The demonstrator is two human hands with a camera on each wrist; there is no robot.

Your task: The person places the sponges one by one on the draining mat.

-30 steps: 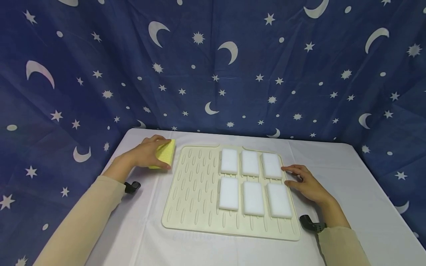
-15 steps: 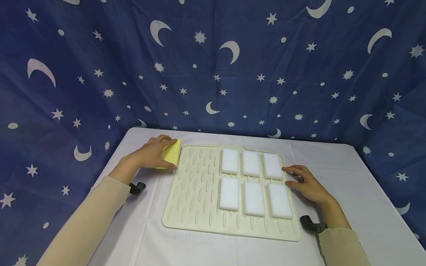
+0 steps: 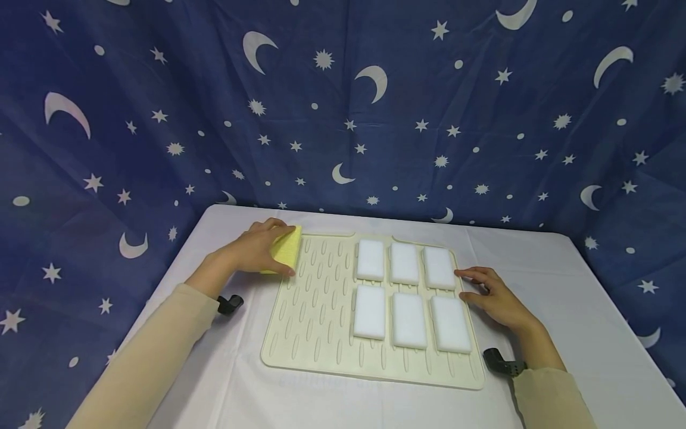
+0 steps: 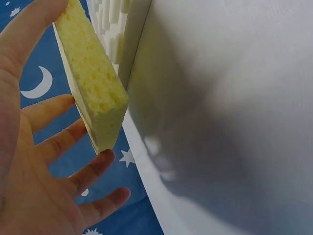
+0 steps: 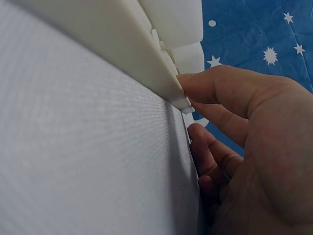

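Observation:
My left hand [image 3: 258,247] pinches a yellow sponge [image 3: 288,249] between thumb and fingers. In the left wrist view the porous sponge [image 4: 90,63] is tilted, clear of the table surface. It overlaps the back left corner of the cream drying mat [image 3: 316,316] in the head view. Several white sponge blocks [image 3: 409,320] lie in two rows on the mat's right part. My right hand [image 3: 495,298] is at the mat's right edge. In the right wrist view its thumb [image 5: 200,87] touches the mat's rim [image 5: 146,63], while the other fingers are loosely bent beside it.
A white cloth [image 3: 300,405] covers the table. Behind and at the sides hangs a blue curtain [image 3: 396,155] with moons and stars. Black camera mounts [image 3: 230,304] sit on both wrists. The mat's left half shows raised ribs.
My left hand has moved right with the yellow sponge, from beside the mat to over its back left corner. The right hand and white blocks stay in place.

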